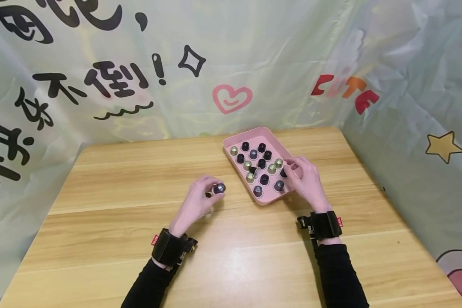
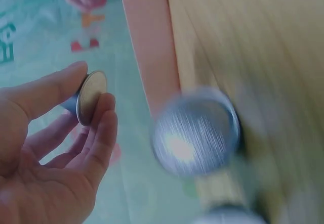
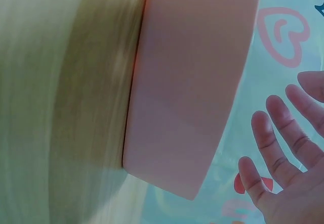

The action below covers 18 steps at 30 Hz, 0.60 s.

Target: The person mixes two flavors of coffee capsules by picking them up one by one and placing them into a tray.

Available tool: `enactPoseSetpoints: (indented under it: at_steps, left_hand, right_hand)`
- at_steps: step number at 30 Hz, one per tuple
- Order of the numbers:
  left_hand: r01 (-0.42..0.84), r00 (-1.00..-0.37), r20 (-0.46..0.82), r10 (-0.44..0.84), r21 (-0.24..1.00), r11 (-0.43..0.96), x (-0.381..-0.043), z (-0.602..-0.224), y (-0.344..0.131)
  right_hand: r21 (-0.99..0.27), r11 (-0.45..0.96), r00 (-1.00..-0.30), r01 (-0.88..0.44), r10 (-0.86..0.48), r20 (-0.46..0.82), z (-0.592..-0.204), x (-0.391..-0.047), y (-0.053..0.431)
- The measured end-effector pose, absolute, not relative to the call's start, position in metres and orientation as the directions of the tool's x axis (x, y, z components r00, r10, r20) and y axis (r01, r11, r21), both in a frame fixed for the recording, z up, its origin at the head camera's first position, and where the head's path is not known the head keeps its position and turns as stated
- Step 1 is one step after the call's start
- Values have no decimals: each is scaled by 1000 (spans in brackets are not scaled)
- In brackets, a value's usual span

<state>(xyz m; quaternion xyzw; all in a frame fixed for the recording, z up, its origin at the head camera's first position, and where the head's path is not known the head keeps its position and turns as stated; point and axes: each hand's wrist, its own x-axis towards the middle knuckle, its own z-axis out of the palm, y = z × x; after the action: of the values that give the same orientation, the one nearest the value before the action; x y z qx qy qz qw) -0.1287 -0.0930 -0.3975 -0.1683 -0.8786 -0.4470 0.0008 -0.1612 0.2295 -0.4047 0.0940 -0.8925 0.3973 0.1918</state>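
Observation:
My left hand [image 1: 200, 201] pinches a dark coffee capsule [image 1: 219, 188] by its sides, over the table left of the pink tray [image 1: 267, 201]. In the left wrist view the foil lid of the held capsule [image 2: 91, 98] faces the fingertips. Near that hand are more capsules, one with a blurred silver lid [image 2: 195, 135]. My right hand [image 1: 306, 179] is over the tray's right rim beside a black capsule [image 1: 283, 173], mostly hidden by the fingers. In the right wrist view its fingers [image 3: 276, 153] are spread and hold nothing.
Several black, blue-grey and pale green capsules [image 1: 250, 177] stand lid down in the tray. The tray lies on a wooden table [image 1: 138, 184], toward its back edge. A printed cloth [image 1: 277, 55] hangs behind and to the right.

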Motion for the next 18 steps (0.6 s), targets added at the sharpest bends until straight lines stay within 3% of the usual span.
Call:
enactPoseSetpoints:
  at_steps: [10, 18]
  left_hand:
    - [339, -903, 136, 408, 808, 482, -120, -396, -36]
    - [394, -889, 137, 437, 716, 576, -132, -402, -2]
  right_hand:
    - [-682, 655, -907, -324, -12, 420, -404, -161, 229]
    - [-680, 659, -909, -321, -14, 416, -404, -161, 229]
